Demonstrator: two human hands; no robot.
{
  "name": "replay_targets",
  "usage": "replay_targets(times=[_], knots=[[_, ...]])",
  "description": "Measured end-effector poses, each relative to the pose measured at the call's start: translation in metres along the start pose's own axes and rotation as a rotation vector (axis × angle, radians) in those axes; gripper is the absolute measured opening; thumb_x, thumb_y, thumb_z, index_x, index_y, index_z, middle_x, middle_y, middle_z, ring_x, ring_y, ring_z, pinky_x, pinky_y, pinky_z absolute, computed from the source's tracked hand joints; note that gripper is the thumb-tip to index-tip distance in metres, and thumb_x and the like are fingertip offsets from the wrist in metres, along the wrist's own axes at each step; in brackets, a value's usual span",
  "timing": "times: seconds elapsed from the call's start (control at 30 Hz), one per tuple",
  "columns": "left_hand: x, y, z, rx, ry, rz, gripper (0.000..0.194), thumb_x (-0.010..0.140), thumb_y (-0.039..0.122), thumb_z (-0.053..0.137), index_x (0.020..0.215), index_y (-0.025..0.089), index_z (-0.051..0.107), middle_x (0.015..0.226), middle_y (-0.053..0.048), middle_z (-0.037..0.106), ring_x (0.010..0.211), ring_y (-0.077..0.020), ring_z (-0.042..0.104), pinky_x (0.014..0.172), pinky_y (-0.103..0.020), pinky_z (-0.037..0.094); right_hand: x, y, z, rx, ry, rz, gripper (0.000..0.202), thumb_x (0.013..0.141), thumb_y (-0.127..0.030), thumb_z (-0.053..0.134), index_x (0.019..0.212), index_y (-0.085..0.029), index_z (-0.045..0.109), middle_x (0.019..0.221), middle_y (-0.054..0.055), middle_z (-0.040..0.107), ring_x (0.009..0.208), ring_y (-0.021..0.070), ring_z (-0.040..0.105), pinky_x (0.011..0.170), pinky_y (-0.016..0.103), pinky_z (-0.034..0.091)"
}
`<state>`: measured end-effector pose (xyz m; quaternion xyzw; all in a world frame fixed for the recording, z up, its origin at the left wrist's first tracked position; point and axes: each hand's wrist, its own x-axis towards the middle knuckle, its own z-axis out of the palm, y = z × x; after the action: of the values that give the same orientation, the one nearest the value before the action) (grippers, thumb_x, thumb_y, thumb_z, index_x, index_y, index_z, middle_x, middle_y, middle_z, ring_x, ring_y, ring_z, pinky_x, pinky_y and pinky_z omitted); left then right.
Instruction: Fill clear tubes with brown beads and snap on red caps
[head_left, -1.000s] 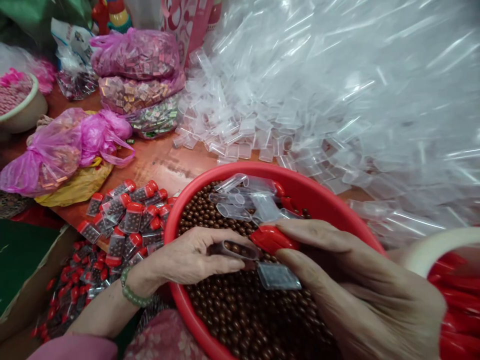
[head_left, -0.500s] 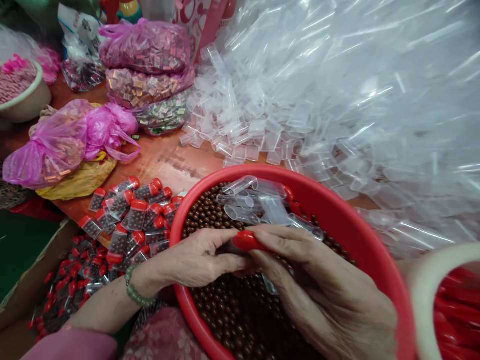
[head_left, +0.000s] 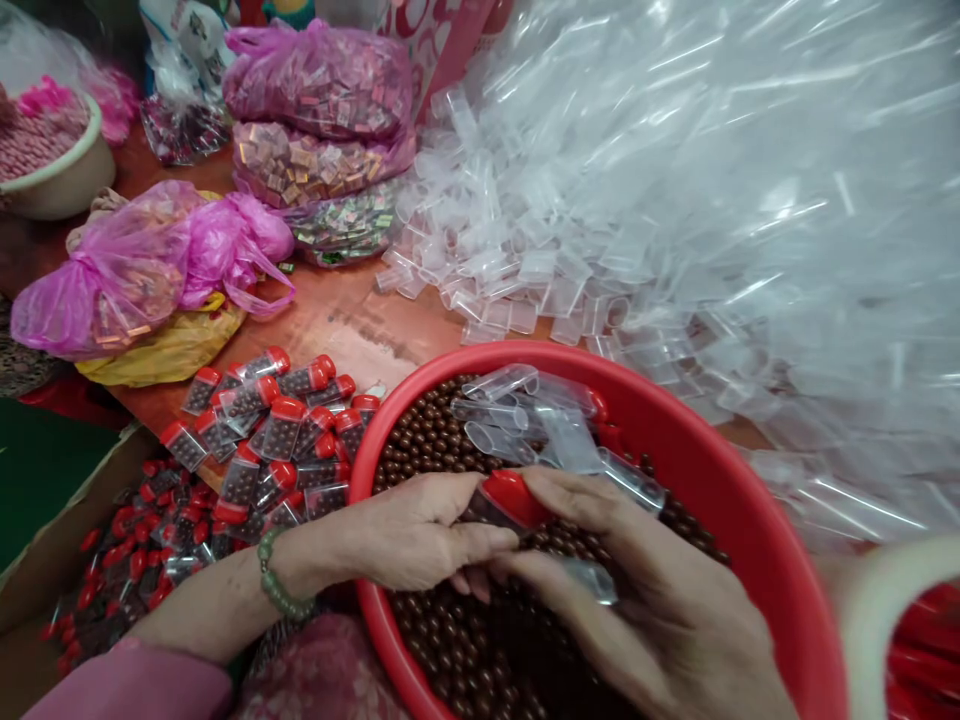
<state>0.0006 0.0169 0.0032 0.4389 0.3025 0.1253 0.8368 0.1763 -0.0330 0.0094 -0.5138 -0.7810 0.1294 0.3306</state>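
Note:
Closed around a small clear tube (head_left: 489, 508) of brown balls, my left hand (head_left: 427, 530) pinches it between thumb and fingers over the basin. A red cap (head_left: 516, 497) covers its right end. My right hand (head_left: 645, 575) has its index fingertip against the cap, with the thumb spread away below. Between that thumb and index finger shows the end of another clear tube (head_left: 591, 580); whether the hidden fingers touch it, I cannot tell. Beneath both hands, the red basin (head_left: 757, 500) holds brown balls (head_left: 450, 650) and several empty clear tubes (head_left: 566, 435).
Filled red-capped tubes (head_left: 285, 425) lie left of the basin, and more fill a box (head_left: 45, 570) below. Loose clear tubes (head_left: 555, 270) are heaped behind. A pale tub (head_left: 862, 600) of red pieces stands right. Pink bags (head_left: 322, 80) sit at the back left.
My right thumb has moved down and away from the red cap, so more of the cap and filled tube shows. The whole view has shifted slightly.

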Motion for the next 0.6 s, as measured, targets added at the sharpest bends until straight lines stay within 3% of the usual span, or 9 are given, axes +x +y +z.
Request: replay_targets(times=[0.1, 0.2, 0.33, 0.47, 0.6], knots=[[0.002, -0.005, -0.004, -0.097, -0.024, 0.055, 0.036, 0.084, 0.049, 0.067, 0.082, 0.016, 0.052, 0.074, 0.0, 0.057, 0.064, -0.0092, 0.054, 0.063, -0.022, 0.046, 0.0, -0.002, 0.008, -0.188, -0.023, -0.091, 0.061, 0.09, -0.061, 0.053, 0.129, -0.014, 0.048, 0.103, 0.016, 0.068, 0.093, 0.0302, 0.07, 0.072, 0.044, 0.06], [0.004, -0.008, -0.005, -0.185, -0.036, 0.096, 0.048, 0.076, 0.059, 0.072, 0.083, 0.015, 0.054, 0.076, 0.0, 0.059, 0.07, -0.01, 0.055, 0.065, -0.021, 0.046, 0.004, -0.007, 0.017, -0.316, 0.029, -0.126, 0.057, 0.092, -0.049, 0.054, 0.131, -0.01, 0.044, 0.096, 0.016, 0.066, 0.086, 0.0293, 0.067, 0.069, 0.044, 0.057], [0.004, -0.01, -0.003, -0.254, -0.064, 0.108, 0.05, 0.073, 0.06, 0.075, 0.085, 0.015, 0.057, 0.076, 0.0, 0.059, 0.07, -0.0106, 0.056, 0.066, -0.022, 0.047, 0.005, -0.01, 0.02, -0.39, 0.082, -0.19, 0.05, 0.087, -0.032, 0.057, 0.127, -0.004, 0.046, 0.093, 0.016, 0.065, 0.084, 0.0273, 0.065, 0.075, 0.042, 0.053], [0.001, -0.011, -0.002, -0.264, -0.06, 0.094, 0.045, 0.073, 0.054, 0.077, 0.084, 0.014, 0.059, 0.076, 0.001, 0.058, 0.069, -0.0092, 0.055, 0.066, -0.021, 0.045, 0.004, -0.008, 0.018, -0.38, 0.083, -0.246, 0.053, 0.081, -0.033, 0.063, 0.125, -0.006, 0.048, 0.089, 0.014, 0.068, 0.079, 0.026, 0.065, 0.079, 0.043, 0.05], [-0.001, -0.008, -0.001, -0.266, -0.059, 0.091, 0.051, 0.073, 0.061, 0.075, 0.086, 0.013, 0.064, 0.074, 0.0, 0.06, 0.069, -0.0092, 0.055, 0.066, -0.02, 0.046, 0.005, -0.011, 0.018, -0.358, 0.093, -0.264, 0.058, 0.075, -0.033, 0.068, 0.123, -0.008, 0.049, 0.085, 0.013, 0.07, 0.074, 0.0257, 0.067, 0.084, 0.047, 0.049]])
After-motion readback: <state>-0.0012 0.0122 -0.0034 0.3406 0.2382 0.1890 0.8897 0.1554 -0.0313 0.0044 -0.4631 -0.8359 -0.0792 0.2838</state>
